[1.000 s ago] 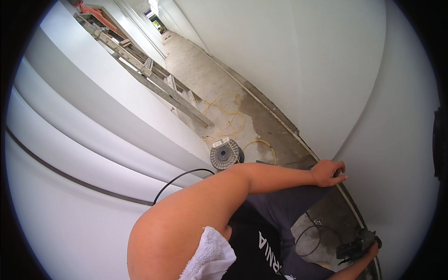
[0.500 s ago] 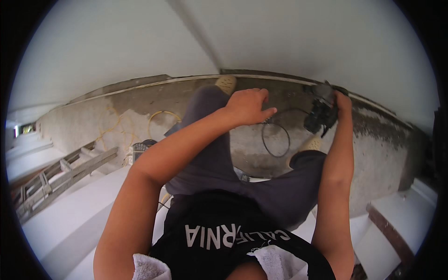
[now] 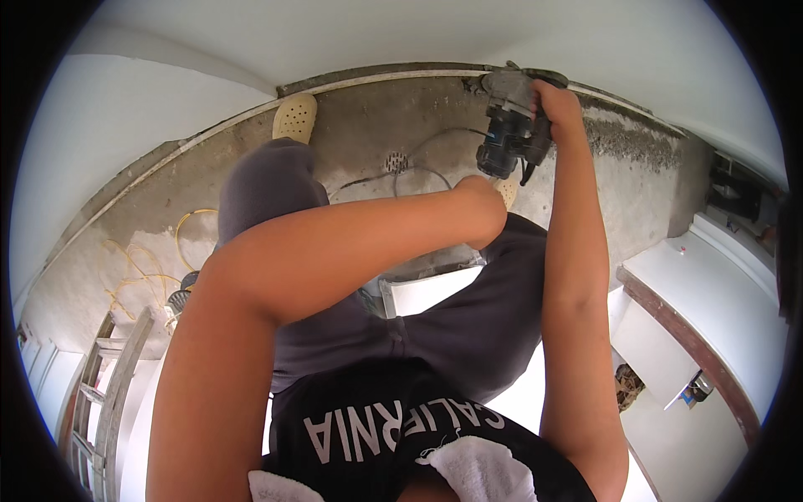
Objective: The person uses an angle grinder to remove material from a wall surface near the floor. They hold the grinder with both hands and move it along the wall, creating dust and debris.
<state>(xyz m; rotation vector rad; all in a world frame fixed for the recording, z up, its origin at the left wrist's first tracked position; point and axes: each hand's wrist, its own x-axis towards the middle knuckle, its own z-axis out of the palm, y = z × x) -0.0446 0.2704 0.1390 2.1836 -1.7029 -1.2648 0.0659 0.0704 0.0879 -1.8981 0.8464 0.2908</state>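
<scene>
A black and grey corded power tool (image 3: 504, 125), which looks like a circular saw, stands low against the foot of the white wall. My right hand (image 3: 559, 109) is closed around its rear handle. My left hand (image 3: 483, 205) reaches across to the right, close to the near end of the tool and above my right knee. Its fingers are turned away from view, and I cannot see whether they touch the tool. A dark cable (image 3: 435, 138) runs from the tool over the wet concrete floor (image 3: 360, 125).
My beige clogs (image 3: 294, 117) stand on the concrete strip along the wall (image 3: 401, 33). A round floor drain (image 3: 396, 161) lies between my legs. At left are a yellow cord (image 3: 138, 272) and a wooden ladder (image 3: 104, 393). White panels (image 3: 669, 335) lie at right.
My left hand has swung right and down, from open above the floor to beside the tool. My view has shifted right, and the right hand still holds the tool.
</scene>
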